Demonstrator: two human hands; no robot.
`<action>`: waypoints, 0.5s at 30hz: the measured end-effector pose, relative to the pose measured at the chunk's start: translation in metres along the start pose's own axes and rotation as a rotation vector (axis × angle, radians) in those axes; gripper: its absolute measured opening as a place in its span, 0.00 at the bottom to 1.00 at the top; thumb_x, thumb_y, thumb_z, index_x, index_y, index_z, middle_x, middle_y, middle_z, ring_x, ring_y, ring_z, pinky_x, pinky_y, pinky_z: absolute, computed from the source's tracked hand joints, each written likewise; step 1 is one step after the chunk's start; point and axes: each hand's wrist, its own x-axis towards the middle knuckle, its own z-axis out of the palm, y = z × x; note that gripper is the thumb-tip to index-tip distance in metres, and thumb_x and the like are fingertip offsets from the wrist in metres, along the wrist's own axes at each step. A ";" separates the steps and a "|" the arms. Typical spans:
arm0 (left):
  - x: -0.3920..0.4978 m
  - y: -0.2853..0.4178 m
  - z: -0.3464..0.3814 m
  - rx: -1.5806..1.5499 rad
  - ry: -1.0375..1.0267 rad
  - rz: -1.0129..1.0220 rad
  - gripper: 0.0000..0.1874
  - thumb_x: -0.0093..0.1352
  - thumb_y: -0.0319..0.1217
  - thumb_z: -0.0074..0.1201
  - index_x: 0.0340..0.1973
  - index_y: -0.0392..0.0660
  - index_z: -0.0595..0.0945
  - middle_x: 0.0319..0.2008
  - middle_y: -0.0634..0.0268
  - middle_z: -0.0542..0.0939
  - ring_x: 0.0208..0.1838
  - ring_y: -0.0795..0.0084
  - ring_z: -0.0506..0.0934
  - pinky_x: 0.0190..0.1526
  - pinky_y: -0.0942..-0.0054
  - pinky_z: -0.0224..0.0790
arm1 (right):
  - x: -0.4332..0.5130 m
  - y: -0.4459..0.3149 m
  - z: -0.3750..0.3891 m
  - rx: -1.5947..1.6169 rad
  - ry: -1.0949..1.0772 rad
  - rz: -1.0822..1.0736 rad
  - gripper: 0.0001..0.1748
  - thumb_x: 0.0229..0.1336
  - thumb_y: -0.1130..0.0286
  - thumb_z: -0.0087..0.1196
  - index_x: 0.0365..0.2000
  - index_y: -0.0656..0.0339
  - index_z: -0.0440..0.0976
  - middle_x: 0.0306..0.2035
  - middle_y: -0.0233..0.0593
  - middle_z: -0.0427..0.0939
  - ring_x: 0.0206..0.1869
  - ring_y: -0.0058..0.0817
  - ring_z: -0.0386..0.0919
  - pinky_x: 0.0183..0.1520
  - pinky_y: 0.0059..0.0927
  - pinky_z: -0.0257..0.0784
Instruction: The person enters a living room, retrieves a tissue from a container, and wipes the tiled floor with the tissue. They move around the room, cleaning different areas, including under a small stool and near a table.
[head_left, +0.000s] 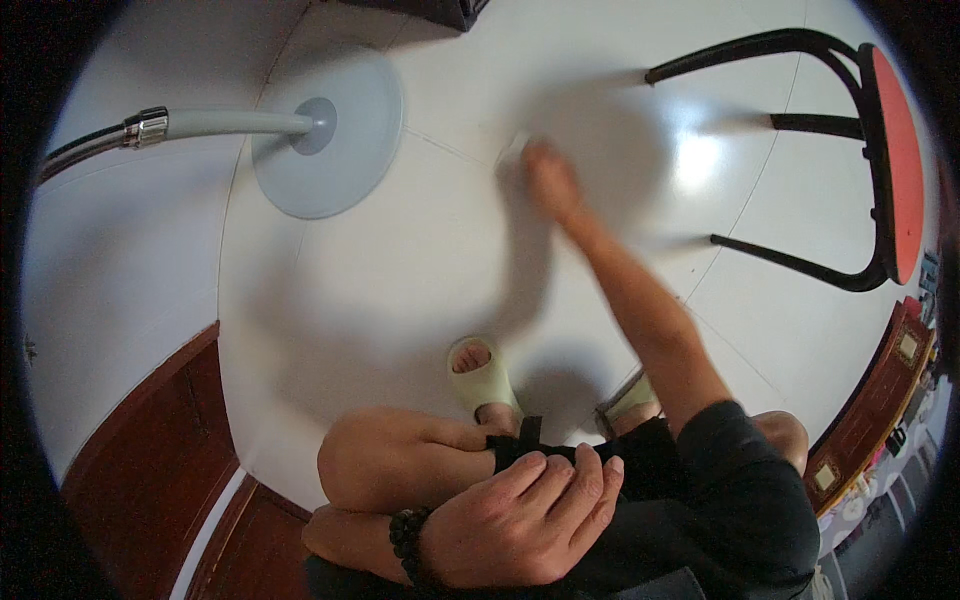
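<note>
My right hand reaches out low over the white tiled floor and is blurred. A small white thing, perhaps a tissue or cloth, shows at its fingertips and seems pressed to the tiles. Near my lap is my left hand, its back turned up and its fingers loosely bent. The palm is hidden, and no held object shows. A dark beaded bracelet circles that wrist. Below me, my bent legs end in pale green slippers, the right one partly covered by my arm.
A round grey stand base with a pole stands at the upper left, near the wall. On the right is a black-legged stool with a red seat. Dark reddish wood fills the lower left. A dark furniture corner juts in above.
</note>
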 end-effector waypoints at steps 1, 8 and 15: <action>0.002 0.006 -0.006 0.012 0.012 -0.022 0.19 0.69 0.30 0.57 0.53 0.36 0.86 0.44 0.55 0.86 0.38 0.72 0.82 0.41 0.76 0.76 | -0.028 -0.028 0.031 -0.006 -0.085 -0.143 0.14 0.69 0.76 0.48 0.51 0.67 0.75 0.54 0.56 0.79 0.52 0.49 0.83 0.59 0.49 0.80; -0.006 0.004 -0.013 0.020 0.017 -0.046 0.19 0.69 0.30 0.57 0.54 0.36 0.86 0.45 0.54 0.85 0.36 0.72 0.82 0.40 0.76 0.76 | 0.022 0.017 0.004 -0.044 -0.078 -0.201 0.18 0.76 0.65 0.45 0.54 0.67 0.76 0.50 0.51 0.82 0.54 0.46 0.82 0.60 0.49 0.78; -0.002 0.002 -0.012 0.009 0.072 -0.011 0.19 0.69 0.31 0.56 0.53 0.37 0.86 0.46 0.55 0.85 0.37 0.72 0.82 0.42 0.75 0.76 | -0.051 -0.070 0.044 0.043 -0.364 -0.308 0.18 0.76 0.69 0.44 0.59 0.64 0.75 0.60 0.51 0.79 0.63 0.45 0.78 0.68 0.43 0.75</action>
